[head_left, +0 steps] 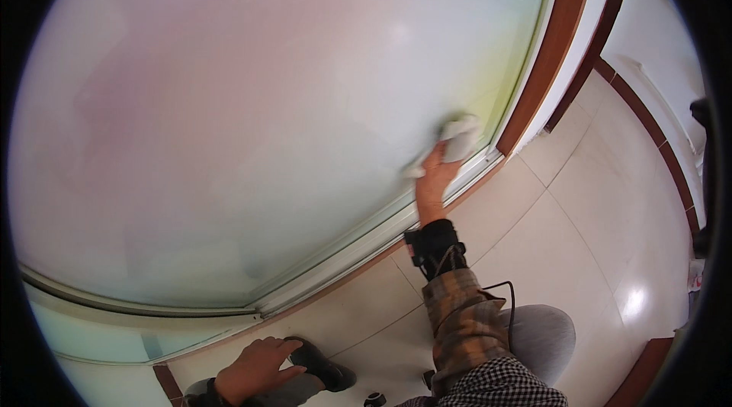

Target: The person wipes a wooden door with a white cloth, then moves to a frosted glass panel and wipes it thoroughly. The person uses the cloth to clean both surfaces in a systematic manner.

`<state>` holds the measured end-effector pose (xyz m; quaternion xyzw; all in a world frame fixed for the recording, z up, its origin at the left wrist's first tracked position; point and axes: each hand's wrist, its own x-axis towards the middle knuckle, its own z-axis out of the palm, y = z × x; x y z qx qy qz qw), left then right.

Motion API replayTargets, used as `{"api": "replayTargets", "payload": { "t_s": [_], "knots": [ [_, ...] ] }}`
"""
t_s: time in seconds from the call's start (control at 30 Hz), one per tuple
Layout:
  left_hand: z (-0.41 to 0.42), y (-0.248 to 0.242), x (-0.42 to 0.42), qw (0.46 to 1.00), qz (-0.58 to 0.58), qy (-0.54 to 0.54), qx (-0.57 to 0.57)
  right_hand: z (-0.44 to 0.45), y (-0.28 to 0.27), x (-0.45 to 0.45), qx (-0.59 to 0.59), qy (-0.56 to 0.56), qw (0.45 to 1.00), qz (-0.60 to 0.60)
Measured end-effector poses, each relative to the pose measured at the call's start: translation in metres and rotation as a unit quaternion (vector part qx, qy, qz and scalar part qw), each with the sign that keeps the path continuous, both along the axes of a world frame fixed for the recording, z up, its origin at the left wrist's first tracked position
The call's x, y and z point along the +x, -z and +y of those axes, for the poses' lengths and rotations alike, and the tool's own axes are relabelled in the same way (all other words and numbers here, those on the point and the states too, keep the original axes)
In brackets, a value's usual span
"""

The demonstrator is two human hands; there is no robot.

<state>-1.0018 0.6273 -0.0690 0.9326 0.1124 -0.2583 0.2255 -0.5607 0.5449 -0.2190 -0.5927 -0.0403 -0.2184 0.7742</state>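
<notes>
A large frosted glass panel in a pale metal frame fills most of the view before me. My right hand presses a white cloth against the glass, close to the panel's lower right corner. The cloth is slightly blurred, and part of it hangs out to the left of the hand. A black strap is wrapped around my right wrist. At the bottom, my left hand rests over my bent leg, holding nothing, its thumb apart from the fingers. It is near my black shoe.
The metal bottom track runs along the panel's foot. A reddish-brown wooden frame borders the right side. Pale floor tiles spread to the right, up to a white wall with a brown skirting. A dark cable loops beside my right sleeve.
</notes>
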Motion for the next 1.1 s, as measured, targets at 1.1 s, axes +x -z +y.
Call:
{"api": "replayTargets", "payload": {
  "t_s": [1.1],
  "knots": [
    [-0.019, -0.021, -0.011, 0.996, -0.068, 0.035, 0.036, 0.044, -0.071, -0.154, 0.012, -0.151, 0.983, -0.108]
  ]
}}
